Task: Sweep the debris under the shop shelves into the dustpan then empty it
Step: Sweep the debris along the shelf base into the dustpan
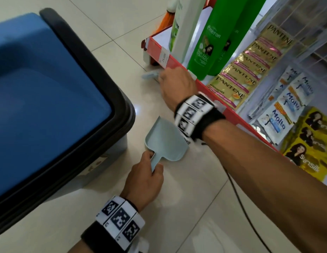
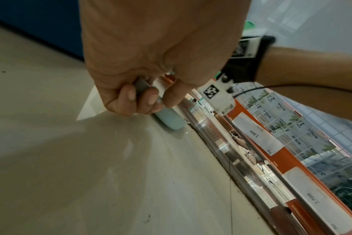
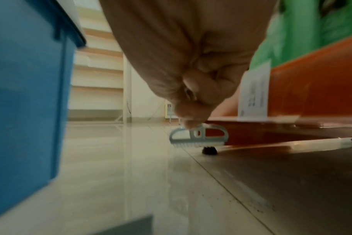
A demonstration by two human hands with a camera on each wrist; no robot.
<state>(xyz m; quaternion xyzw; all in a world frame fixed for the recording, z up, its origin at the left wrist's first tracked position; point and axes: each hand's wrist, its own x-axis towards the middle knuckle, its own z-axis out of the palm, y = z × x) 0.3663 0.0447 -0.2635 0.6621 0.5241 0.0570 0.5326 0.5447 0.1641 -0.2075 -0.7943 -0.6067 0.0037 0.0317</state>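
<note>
A pale blue dustpan [image 1: 164,137] rests on the tiled floor beside the shelf, its mouth toward the shelf base. My left hand [image 1: 146,176] grips its handle; the left wrist view shows fingers [image 2: 131,98] curled round the dustpan's handle [image 2: 169,119]. Farther along, my right hand [image 1: 177,83] holds a small pale blue brush [image 1: 149,74] low at the shelf's red edge [image 1: 210,92]. In the right wrist view the brush [image 3: 199,138] hangs bristles down, just above the floor, pinched by its handle. Dark debris specks [image 3: 251,205] lie on the floor near the shelf base, and more debris [image 2: 193,128] lines it.
A blue bin with a black rim [image 1: 122,99] stands close on the left. Green shampoo bottles [image 1: 204,44] and hanging sachets [image 1: 246,70] fill the shelf on the right. A black shelf foot [image 3: 209,151] stands behind the brush. A black cable [image 1: 239,198] trails from my right wrist.
</note>
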